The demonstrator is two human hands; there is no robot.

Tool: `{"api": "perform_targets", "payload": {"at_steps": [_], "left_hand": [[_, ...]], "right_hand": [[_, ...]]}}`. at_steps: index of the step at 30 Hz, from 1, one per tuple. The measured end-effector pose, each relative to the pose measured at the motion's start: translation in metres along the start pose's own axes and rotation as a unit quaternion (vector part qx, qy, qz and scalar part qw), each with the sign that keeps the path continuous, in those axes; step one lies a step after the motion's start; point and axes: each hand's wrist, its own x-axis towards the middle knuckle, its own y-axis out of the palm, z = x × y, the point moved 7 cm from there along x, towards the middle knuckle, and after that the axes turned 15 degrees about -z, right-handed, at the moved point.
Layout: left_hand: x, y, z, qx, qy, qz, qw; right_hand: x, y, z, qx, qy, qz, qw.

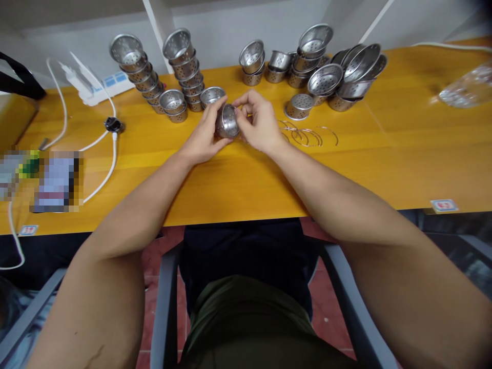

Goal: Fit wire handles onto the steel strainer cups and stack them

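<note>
My left hand [206, 134] is wrapped round a small metal strainer cup [227, 123], tilted on its side with its mouth toward my right. At the cup's rim, the bent fingers of my right hand [258, 119] are pinched together; a thin wire seems to run across the mouth there, but the fingertips hide most of it. Several loose curved wire handles [303, 136] lie on the table just right of my right hand. Behind the held cup stands another perforated cup [212, 96], and an upturned one [299, 106] sits beyond the wires.
Two tall leaning stacks of strainer cups [138, 72] stand at the back left, with more cup stacks [342, 77] at the back right. A power strip [103, 89], white cables and a phone [56, 182] occupy the left. A clear plastic bag [469, 87] lies far right.
</note>
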Motion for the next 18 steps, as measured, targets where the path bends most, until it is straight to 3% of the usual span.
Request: {"api": "perform_targets", "payload": {"at_steps": [8,18], "left_hand": [[0.0,0.005,-0.004,0.011,-0.019,-0.027,0.999],[-0.003,0.004,0.002,0.004,-0.024,-0.031,0.999]], "right_hand": [[-0.003,0.005,0.01,0.005,0.011,0.024,1.0],[0.004,0.012,-0.014,0.096,0.053,0.07,0.992]]}}
